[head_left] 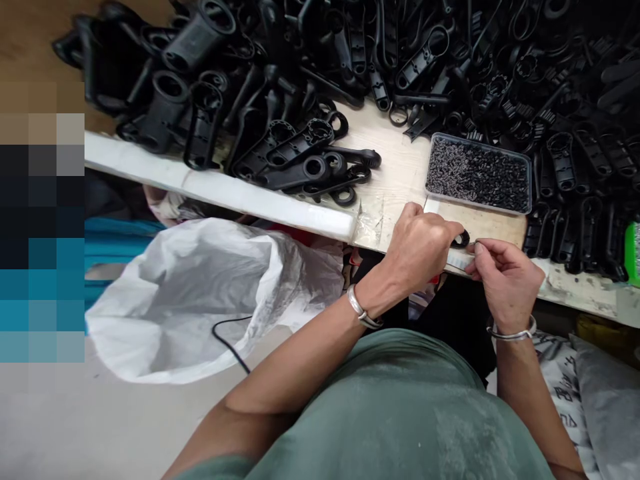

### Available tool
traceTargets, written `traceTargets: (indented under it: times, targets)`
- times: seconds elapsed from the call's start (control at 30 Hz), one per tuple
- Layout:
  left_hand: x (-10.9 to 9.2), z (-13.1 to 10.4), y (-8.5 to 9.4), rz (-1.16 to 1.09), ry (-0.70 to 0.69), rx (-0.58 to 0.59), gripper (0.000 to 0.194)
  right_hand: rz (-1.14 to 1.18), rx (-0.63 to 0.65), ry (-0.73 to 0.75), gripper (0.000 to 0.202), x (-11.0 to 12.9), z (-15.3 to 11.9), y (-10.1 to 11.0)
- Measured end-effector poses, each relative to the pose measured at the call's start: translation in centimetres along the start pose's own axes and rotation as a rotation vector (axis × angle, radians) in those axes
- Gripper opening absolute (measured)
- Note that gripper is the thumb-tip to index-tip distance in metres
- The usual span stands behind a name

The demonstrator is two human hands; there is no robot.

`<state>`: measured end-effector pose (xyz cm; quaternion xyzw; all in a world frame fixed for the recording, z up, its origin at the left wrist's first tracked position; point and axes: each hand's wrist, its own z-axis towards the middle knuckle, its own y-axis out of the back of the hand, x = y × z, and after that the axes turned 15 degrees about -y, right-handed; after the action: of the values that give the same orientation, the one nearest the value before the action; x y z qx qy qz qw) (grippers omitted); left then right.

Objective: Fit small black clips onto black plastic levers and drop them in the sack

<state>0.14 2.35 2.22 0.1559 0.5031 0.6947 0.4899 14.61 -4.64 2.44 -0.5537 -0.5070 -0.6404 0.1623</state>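
Note:
My left hand (419,245) is closed in a fist at the front edge of the workbench. A black plastic ring part (462,238) shows at its fingertips; the rest of that part is hidden behind the hand. Just to the right, my right hand (506,270) has thumb and forefinger pinched together close to the ring. Whatever small thing lies in that pinch is too small to make out. Behind both hands stands a clear plastic box (481,205) holding many small dark metal pieces.
Black plastic parts (300,143) are heaped along the back and left of the bench (400,167). More black parts (590,227) stand in rows at the right. Below the bench's left edge gapes a white sack (165,333), with a black cable (227,340) across its rim.

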Motion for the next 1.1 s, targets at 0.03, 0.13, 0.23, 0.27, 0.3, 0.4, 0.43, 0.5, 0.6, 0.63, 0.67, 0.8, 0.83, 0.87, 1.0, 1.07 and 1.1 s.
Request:
traceTargets:
  times: [0.03, 0.13, 0.23, 0.27, 0.3, 0.4, 0.43, 0.5, 0.6, 0.63, 0.67, 0.8, 0.83, 0.87, 1.0, 1.07, 1.1]
  targets:
    - [0.0, -0.1, -0.1, 0.005, -0.012, -0.017, 0.024, 0.000, 0.001, 0.003, 0.018, 0.0, 0.0, 0.0]
    - [0.1, -0.3, -0.4, 0.007, -0.045, -0.050, 0.027, -0.005, 0.010, 0.013, 0.018, 0.0, 0.1, -0.1]
    - [0.1, -0.4, -0.5, 0.011, -0.077, -0.093, 0.028, -0.016, 0.011, 0.015, 0.019, 0.0, 0.1, -0.2]
    - [0.1, -0.4, -0.5, 0.014, -0.088, -0.110, 0.029, -0.018, 0.011, 0.017, 0.019, 0.1, 0.1, -0.2]
    - [0.2, -0.4, -0.6, 0.015, -0.095, -0.125, 0.029, -0.016, 0.010, 0.021, 0.019, 0.1, 0.2, -0.2]
    - [0.2, -0.5, -0.7, 0.012, -0.106, -0.157, 0.030, -0.006, 0.013, 0.031, 0.018, 0.1, 0.2, -0.2]
    - [0.3, -0.5, -0.8, 0.009, -0.106, -0.166, 0.030, -0.005, 0.014, 0.034, 0.018, 0.1, 0.2, -0.2]
    - [0.3, -0.6, -1.0, 0.000, -0.106, -0.190, 0.030, -0.013, 0.011, 0.036, 0.018, 0.0, 0.2, -0.3]
    - [0.2, -0.7, -1.1, -0.008, -0.111, -0.227, 0.030, -0.042, 0.009, 0.037, 0.020, -0.2, 0.2, -0.3]
    - [0.2, -0.7, -1.2, -0.006, -0.114, -0.241, 0.030, -0.048, 0.007, 0.037, 0.021, -0.2, 0.2, -0.3]
    - [0.2, -0.8, -1.2, -0.004, -0.118, -0.252, 0.030, -0.051, 0.006, 0.038, 0.021, -0.2, 0.2, -0.3]
    - [0.1, -0.8, -1.3, 0.010, -0.130, -0.292, 0.029, -0.048, 0.009, 0.040, 0.020, 0.0, 0.2, -0.3]
    - [0.1, -0.8, -1.4, 0.012, -0.131, -0.299, 0.029, -0.051, 0.013, 0.039, 0.020, 0.0, 0.2, -0.3]
    - [0.0, -0.8, -1.4, 0.013, -0.132, -0.305, 0.029, -0.058, 0.015, 0.039, 0.020, 0.0, 0.2, -0.3]
    - [0.0, -0.8, -1.5, 0.013, -0.137, -0.335, 0.029, -0.089, 0.019, 0.045, 0.021, -0.1, 0.3, -0.3]
    - [0.0, -0.8, -1.5, 0.019, -0.140, -0.342, 0.029, -0.098, 0.021, 0.047, 0.021, -0.1, 0.4, -0.3]
    - [0.0, -0.8, -1.5, 0.024, -0.143, -0.344, 0.030, -0.099, 0.021, 0.049, 0.021, -0.2, 0.4, -0.3]
